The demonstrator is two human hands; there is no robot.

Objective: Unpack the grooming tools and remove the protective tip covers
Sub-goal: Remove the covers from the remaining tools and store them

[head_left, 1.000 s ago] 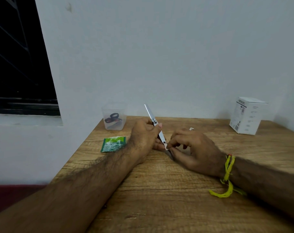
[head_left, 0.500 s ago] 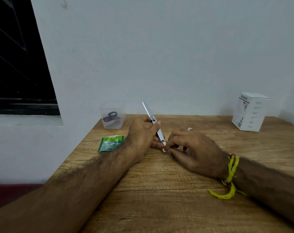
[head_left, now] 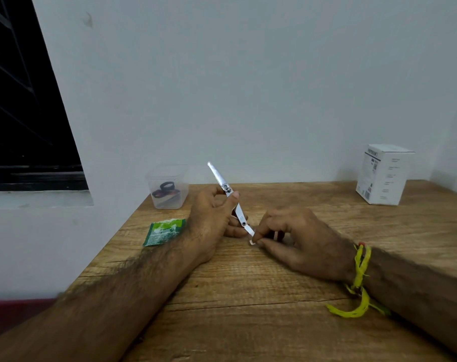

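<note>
A slim silver metal grooming tool (head_left: pixel 223 182) slants up and away over the middle of the wooden table (head_left: pixel 261 304). My left hand (head_left: pixel 211 218) grips its middle, thumb on top. My right hand (head_left: pixel 295 239) pinches the small whitish tip cover (head_left: pixel 252 241) at the tool's lower end, just above the tabletop. A clear plastic cup (head_left: pixel 168 188) at the back left holds small scissors with black handles (head_left: pixel 166 188). A green sachet (head_left: pixel 164 231) lies flat beside my left wrist.
A white printed box (head_left: pixel 384 175) stands at the back right near the wall. The table's left edge runs next to a pale wall and a dark window. A yellow thread band (head_left: pixel 359 280) hangs at my right wrist.
The hands have stayed together on the tool; the tip cover now shows slightly lower past the tool's end. The view has shifted a little.
</note>
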